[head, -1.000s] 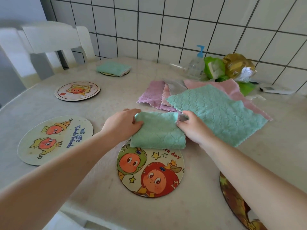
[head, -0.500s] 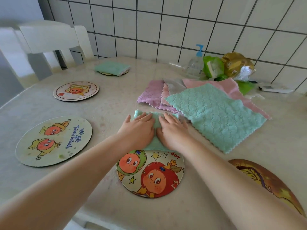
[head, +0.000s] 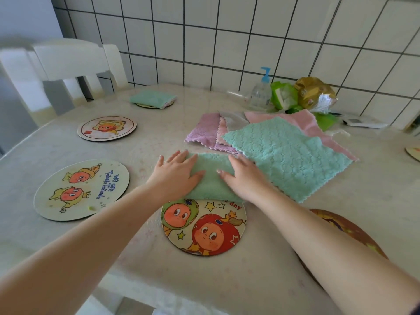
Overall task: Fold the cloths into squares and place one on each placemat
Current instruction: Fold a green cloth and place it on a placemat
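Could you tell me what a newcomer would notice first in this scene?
Both hands, left hand and right hand, press flat on a folded green cloth at the far edge of the cartoon placemat. Right of them lies a stack of unfolded cloths, and a far placemat already carries a folded cloth.

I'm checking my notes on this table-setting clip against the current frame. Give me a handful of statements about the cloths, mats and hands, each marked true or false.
1. Both hands press flat on the folded green cloth. True: left hand, right hand.
2. That cloth lies fully centred on the cartoon placemat. False: it only overlaps the mat's far edge.
3. The far placemat by the chair already carries a folded green cloth. True.
4. The two placemats at the left hold cloths. False: the near-left mat and the one beyond it are bare.
5. An unfolded green cloth tops the spread pile. True.
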The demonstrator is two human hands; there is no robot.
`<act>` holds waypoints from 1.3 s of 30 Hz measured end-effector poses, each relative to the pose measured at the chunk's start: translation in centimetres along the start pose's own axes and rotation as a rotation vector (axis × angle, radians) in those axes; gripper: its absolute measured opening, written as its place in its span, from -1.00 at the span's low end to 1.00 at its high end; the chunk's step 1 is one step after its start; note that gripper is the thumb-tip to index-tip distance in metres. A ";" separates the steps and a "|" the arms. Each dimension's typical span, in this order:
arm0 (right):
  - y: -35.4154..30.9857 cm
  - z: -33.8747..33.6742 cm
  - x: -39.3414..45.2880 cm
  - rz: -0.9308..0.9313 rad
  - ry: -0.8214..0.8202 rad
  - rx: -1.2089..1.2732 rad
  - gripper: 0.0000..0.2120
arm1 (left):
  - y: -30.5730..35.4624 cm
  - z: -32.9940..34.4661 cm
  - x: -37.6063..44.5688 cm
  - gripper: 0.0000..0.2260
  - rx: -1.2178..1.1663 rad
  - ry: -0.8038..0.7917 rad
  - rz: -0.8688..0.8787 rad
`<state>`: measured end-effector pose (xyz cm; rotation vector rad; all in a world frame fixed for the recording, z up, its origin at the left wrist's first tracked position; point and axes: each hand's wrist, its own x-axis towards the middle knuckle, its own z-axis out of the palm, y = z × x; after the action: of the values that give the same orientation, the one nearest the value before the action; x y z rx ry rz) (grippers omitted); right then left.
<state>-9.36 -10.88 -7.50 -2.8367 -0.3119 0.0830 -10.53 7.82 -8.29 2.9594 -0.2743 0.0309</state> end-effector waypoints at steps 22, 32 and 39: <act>-6.5 -1.5 1.6 -0.069 0.123 0.720 -0.61 | -7.3 -4.7 -0.9 -0.64 -0.917 0.220 -0.319; -18.9 2.7 12.9 -0.033 -0.040 1.109 -0.67 | -22.0 -8.0 4.4 -0.63 -0.835 0.329 -0.428; -22.2 5.3 19.0 -0.031 -0.027 1.050 -0.64 | -27.7 -7.8 8.4 -0.62 -0.771 0.306 -0.453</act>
<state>4.18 15.58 -6.74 -1.7909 -0.2201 0.2064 2.83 34.41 -4.86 2.1427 0.3523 0.2535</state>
